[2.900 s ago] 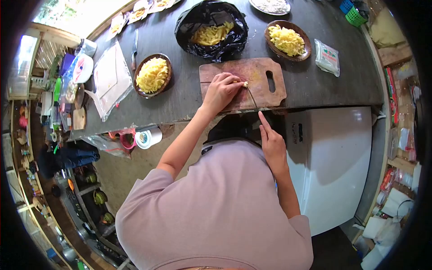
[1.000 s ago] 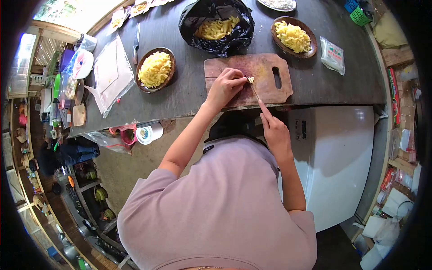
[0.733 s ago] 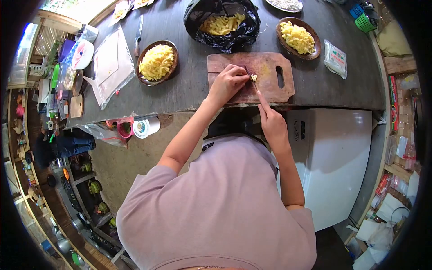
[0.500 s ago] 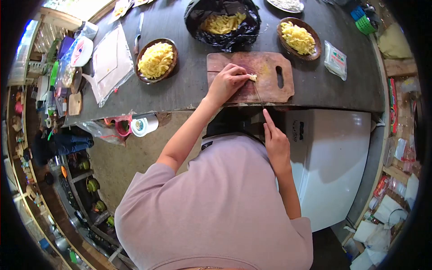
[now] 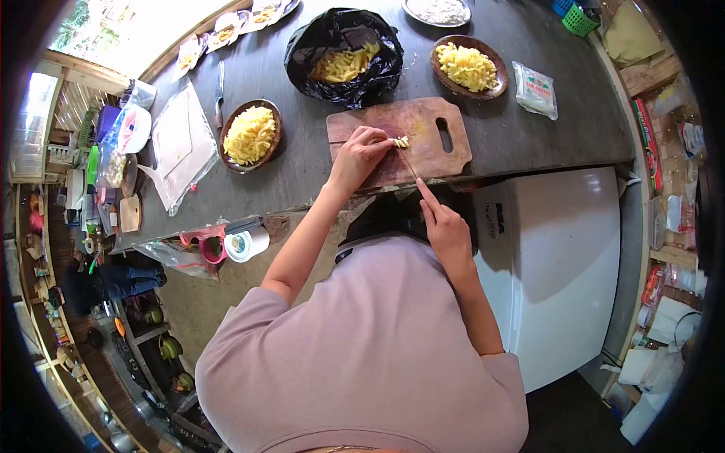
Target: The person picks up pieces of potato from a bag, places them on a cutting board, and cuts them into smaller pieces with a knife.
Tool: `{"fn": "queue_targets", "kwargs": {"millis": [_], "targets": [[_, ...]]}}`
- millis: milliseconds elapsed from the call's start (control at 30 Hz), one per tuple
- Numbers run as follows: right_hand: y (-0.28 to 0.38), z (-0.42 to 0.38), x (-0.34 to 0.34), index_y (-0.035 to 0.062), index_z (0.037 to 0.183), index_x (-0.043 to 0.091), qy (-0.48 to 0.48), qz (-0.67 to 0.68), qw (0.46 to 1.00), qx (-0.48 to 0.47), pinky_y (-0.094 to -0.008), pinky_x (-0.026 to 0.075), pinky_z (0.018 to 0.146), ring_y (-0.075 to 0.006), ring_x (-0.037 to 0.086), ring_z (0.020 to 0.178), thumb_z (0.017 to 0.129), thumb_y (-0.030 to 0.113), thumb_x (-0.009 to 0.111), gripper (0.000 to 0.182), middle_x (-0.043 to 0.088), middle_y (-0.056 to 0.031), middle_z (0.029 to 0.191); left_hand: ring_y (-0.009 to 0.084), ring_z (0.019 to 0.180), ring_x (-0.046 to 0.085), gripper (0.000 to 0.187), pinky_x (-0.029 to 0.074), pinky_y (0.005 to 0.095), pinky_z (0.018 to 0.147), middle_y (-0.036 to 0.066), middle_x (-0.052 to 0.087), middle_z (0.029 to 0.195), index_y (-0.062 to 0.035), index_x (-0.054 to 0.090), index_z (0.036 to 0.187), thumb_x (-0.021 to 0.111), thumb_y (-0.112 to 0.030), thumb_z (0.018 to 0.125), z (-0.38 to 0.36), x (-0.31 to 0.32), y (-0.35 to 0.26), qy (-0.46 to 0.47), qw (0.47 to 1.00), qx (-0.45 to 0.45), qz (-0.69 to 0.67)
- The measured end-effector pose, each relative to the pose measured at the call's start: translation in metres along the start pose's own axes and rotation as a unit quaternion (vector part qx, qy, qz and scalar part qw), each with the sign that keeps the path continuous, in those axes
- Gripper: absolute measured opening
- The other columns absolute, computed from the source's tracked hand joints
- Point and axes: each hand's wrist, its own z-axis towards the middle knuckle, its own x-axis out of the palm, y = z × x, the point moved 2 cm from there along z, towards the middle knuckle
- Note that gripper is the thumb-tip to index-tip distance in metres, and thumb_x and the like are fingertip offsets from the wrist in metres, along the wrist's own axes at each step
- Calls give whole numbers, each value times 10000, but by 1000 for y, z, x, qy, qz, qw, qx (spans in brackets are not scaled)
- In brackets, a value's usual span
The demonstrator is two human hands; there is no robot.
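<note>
On the wooden cutting board (image 5: 430, 155), my left hand (image 5: 359, 157) has its fingers pressed together on a small pale piece of food (image 5: 400, 142). My right hand (image 5: 445, 230) is closed on a knife (image 5: 408, 163), whose blade reaches over the board's near edge up to the pale piece. Small cut bits lie at the blade's tip. Behind the board, a black plastic bag (image 5: 302, 75) stands open with yellow pieces inside. A brown bowl of yellow pieces (image 5: 277, 143) is left of the board, and another brown bowl (image 5: 498, 72) is behind it to the right.
A white packet (image 5: 535, 91) lies at the right and a plate of white powder (image 5: 438, 11) at the back. A second knife (image 5: 219, 97) lies beside plastic sheets (image 5: 181, 143). A white appliance (image 5: 566, 264) stands under the table's right side. Another person (image 5: 113, 282) is at the far left.
The view has shifted, so the board and bowls appear further left, the board lower. Both hands remain at the board with the knife, and more small cut bits show by the left fingertips.
</note>
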Motion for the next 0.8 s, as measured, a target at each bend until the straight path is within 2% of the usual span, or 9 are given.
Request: {"fn": "queue_targets", "kwargs": {"millis": [67, 333, 533, 600, 667, 733, 767, 800], "targets": [[-2, 3, 5, 380, 1622, 484, -25, 6, 1000, -17, -550, 590, 631, -437, 709, 714, 1149, 378, 496, 473, 673, -199, 758, 274, 1050, 696, 233, 594, 396, 903, 64, 745, 1109, -104, 821, 1104, 799, -43, 881, 1, 0, 2, -7, 1000, -1, 1], [5, 25, 2, 373, 1617, 493, -8, -35, 999, -23, -574, 599, 667, -451, 719, 729, 1137, 361, 522, 481, 684, -209, 761, 277, 1056, 696, 275, 592, 392, 929, 59, 747, 1100, -94, 818, 1091, 797, -24, 826, 0, 0, 4, -4, 1000, 4, -8], [6, 32, 3, 384, 1632, 466, -14, -62, 997, -41, -570, 601, 664, -458, 719, 734, 1130, 351, 537, 508, 681, -216, 756, 283, 1065, 696, 267, 596, 392, 927, 57, 748, 1098, -87, 817, 1091, 789, -16, 834, -2, 0, 6, -13, 1000, 9, -12], [5, 16, -8, 352, 1612, 502, 42, -52, 998, 18, -579, 560, 712, -467, 707, 817, 1135, 320, 534, 479, 695, -250, 841, 281, 1062, 696, 256, 594, 392, 935, 52, 745, 1094, -91, 820, 1089, 787, -19, 845, 0, 2, 9, -21, 999, 5, -23], [-1, 1, -12, 373, 1608, 504, 40, -35, 998, 19, -573, 549, 704, -465, 698, 800, 1133, 308, 546, 482, 684, -239, 824, 278, 1071, 699, 191, 602, 393, 933, 64, 754, 1110, -87, 819, 1065, 770, -94, 881, -2, 2, 8, -7, 1000, -8, -18], [-5, -11, -15, 375, 1606, 510, 35, -30, 999, 29, -563, 534, 694, -466, 680, 767, 1133, 302, 553, 480, 672, -231, 812, 273, 1080, 695, 187, 599, 389, 934, 60, 745, 1113, -97, 819, 1069, 768, -103, 889, -4, 1, 4, -6, 1000, -12, -4], [-13, -11, -10, 402, 1635, 456, 23, -43, 999, 4, -563, 581, 638, -439, 702, 704, 1132, 345, 545, 514, 658, -187, 739, 268, 1087, 693, 186, 597, 386, 938, 57, 739, 1112, -102, 819, 1073, 765, -103, 895, -4, -1, 1, -10, 1000, -12, 4], [-13, -12, -11, 402, 1635, 456, 22, -41, 999, 3, -563, 581, 638, -439, 702, 704, 1132, 345, 545, 514, 658, -187, 739, 263, 1094, 690, 185, 594, 383, 942, 54, 733, 1111, -106, 818, 1078, 763, -103, 901, -2, -3, 0, -14, 1000, -9, 13]]}}
